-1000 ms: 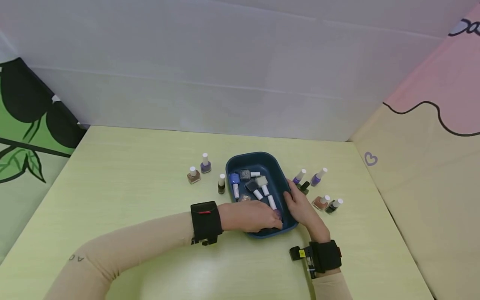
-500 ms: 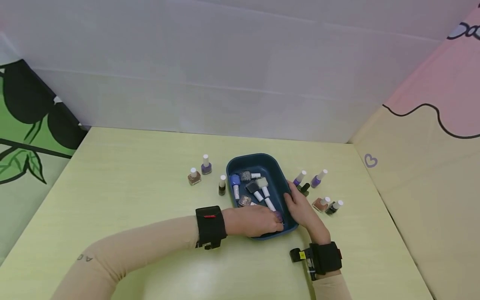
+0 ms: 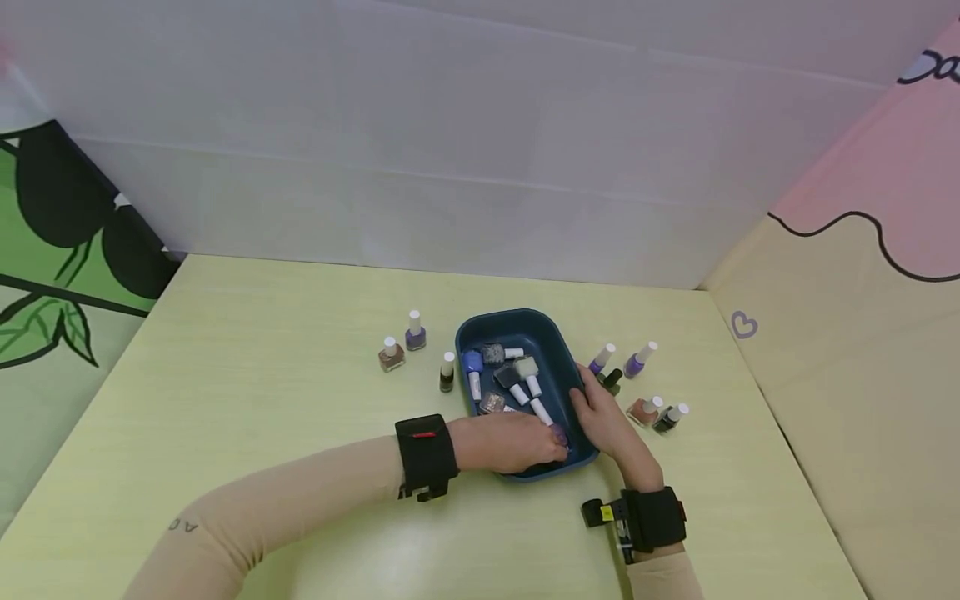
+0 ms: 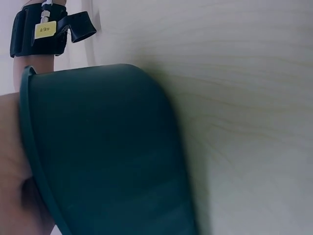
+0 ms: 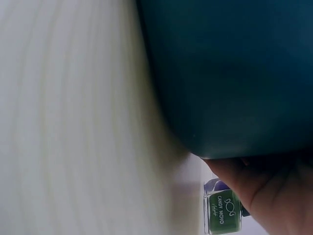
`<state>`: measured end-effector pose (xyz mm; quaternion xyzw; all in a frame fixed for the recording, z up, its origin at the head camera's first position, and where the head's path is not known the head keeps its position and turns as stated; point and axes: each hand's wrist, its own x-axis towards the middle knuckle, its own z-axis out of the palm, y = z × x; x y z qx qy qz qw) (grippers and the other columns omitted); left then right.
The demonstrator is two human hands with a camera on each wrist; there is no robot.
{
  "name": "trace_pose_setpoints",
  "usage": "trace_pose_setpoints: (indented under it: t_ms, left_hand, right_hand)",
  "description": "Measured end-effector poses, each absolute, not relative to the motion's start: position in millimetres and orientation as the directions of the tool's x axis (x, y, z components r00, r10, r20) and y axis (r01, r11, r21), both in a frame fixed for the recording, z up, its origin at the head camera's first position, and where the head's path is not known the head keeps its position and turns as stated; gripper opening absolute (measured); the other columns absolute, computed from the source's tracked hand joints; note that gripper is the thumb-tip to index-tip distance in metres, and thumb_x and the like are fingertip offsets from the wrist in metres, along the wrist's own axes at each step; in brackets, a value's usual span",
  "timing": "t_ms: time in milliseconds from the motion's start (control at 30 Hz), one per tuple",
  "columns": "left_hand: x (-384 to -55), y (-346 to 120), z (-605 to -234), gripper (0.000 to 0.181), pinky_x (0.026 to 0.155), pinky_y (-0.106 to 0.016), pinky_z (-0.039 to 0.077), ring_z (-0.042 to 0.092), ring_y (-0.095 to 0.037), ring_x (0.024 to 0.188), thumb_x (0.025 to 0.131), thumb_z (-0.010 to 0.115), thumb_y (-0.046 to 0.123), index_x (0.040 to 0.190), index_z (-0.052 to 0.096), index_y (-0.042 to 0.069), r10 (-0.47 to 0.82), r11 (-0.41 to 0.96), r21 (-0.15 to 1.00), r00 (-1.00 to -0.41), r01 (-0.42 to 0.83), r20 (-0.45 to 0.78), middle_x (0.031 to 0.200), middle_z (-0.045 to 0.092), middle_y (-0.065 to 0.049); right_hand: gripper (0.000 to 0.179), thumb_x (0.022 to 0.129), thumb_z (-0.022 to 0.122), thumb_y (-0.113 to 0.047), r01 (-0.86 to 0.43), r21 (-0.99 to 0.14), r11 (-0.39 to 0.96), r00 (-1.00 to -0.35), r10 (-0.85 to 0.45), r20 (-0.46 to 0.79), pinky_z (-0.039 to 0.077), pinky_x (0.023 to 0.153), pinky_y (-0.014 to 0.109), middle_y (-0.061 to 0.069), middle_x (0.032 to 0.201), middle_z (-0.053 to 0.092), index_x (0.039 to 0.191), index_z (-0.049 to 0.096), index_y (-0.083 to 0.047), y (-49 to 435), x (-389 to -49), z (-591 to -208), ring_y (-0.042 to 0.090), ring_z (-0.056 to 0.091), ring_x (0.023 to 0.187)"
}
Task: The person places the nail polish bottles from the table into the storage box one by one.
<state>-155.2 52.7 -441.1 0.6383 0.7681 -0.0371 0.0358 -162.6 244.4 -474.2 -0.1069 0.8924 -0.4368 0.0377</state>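
Observation:
My left hand (image 3: pixel 510 442) reaches over the near rim of a dark blue tray (image 3: pixel 551 350), its fingers down in the near right corner. A purple nail polish bottle (image 3: pixel 558 434) with a white cap lies against those fingers; the fingertips are hidden, so whether they pinch it cannot be seen. My right hand (image 3: pixel 606 421) grips the tray's right side, thumb over the rim. Also in the tray lie a blue nail polish bottle (image 3: pixel 472 362), a grey glitter one (image 3: pixel 492 354), a dark one (image 3: pixel 507 377), a pale one (image 3: pixel 527 367) and a pinkish glitter one (image 3: pixel 492 403).
Left of the tray stand a brown bottle (image 3: pixel 392 358), a purple-grey one (image 3: pixel 416 337) and a dark one (image 3: pixel 447 377). Several more stand close by the right hand, among them a green bottle (image 5: pixel 224 211) and an orange-brown one (image 3: pixel 642 411). A wall rises behind the table.
My left hand has shifted slightly right and nearer, uncovering more of the pinkish glitter bottle. The purple bottle beside its fingers has turned a little. The right hand keeps its hold on the tray.

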Motion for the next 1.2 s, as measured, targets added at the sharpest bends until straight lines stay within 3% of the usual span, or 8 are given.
trace_pose_setpoints:
  t_ms: [200,467,733,867,1000,1200]
  left_hand:
    - [-158,50,-437,0.018,0.077,-0.018,0.051,0.060,-0.004,0.082,0.094,0.055,0.022,0.109,0.066,0.020,0.974,0.222,-0.013,-0.222,0.975,-0.051,0.096,0.064,0.008]
    - [-168,32,-425,0.028,0.089,-0.023,0.048,0.058,-0.007,0.096,0.096,0.051,0.033,0.115,0.066,0.019,0.956,0.271,0.006,-0.270,0.963,0.116,0.104,0.066,0.007]
    - [-173,1,-418,0.032,0.100,-0.028,0.041,0.053,-0.012,0.111,0.096,0.050,0.034,0.118,0.065,0.016,0.889,0.321,0.136,-0.347,0.937,0.298,0.119,0.062,0.000]
    - [-180,-20,-416,0.032,0.103,-0.031,0.040,0.051,-0.015,0.116,0.092,0.057,0.033,0.116,0.066,0.014,0.802,0.400,0.173,-0.435,0.900,0.410,0.123,0.061,-0.003]
    - [-187,-38,-417,0.033,0.102,-0.033,0.041,0.050,-0.016,0.117,0.090,0.061,0.030,0.117,0.065,0.011,0.655,0.503,0.255,-0.557,0.826,0.510,0.125,0.059,-0.005]
    - [-192,-50,-427,0.044,0.103,-0.036,0.040,0.046,-0.022,0.123,0.093,0.057,0.029,0.129,0.055,0.005,0.546,0.602,0.343,-0.685,0.721,0.482,0.134,0.050,-0.012]
  right_hand:
    - [0.046,0.100,0.039,-0.009,-0.162,-0.780,0.604,-0.975,-0.220,0.032,0.040,0.098,0.056,0.024,0.138,0.046,0.145,0.035,-0.003,246,-164,-473,0.033,0.048,0.118]
    - [0.045,0.100,0.039,-0.010,-0.166,-0.776,0.608,-0.971,-0.237,0.023,0.043,0.093,0.054,0.026,0.134,0.049,0.145,0.034,-0.002,248,-165,-471,0.033,0.052,0.112]
    - [0.051,0.101,0.038,-0.036,-0.111,-0.783,0.612,-0.977,-0.211,-0.026,0.043,0.096,0.053,0.020,0.135,0.050,0.143,0.039,-0.007,249,-166,-470,0.030,0.050,0.117]
    - [0.058,0.099,0.035,-0.047,-0.076,-0.787,0.612,-0.980,-0.192,-0.055,0.041,0.099,0.052,0.018,0.134,0.052,0.142,0.042,-0.008,250,-166,-470,0.029,0.050,0.117]
    - [0.062,0.100,0.033,-0.048,-0.028,-0.810,0.586,-0.979,-0.179,-0.095,0.035,0.104,0.053,0.021,0.137,0.048,0.143,0.039,-0.004,252,-166,-471,0.031,0.045,0.122]
    - [0.069,0.099,0.032,-0.049,0.040,-0.847,0.531,-0.974,-0.166,-0.151,0.026,0.109,0.052,0.023,0.147,0.035,0.147,0.031,0.001,255,-162,-471,0.034,0.034,0.132]
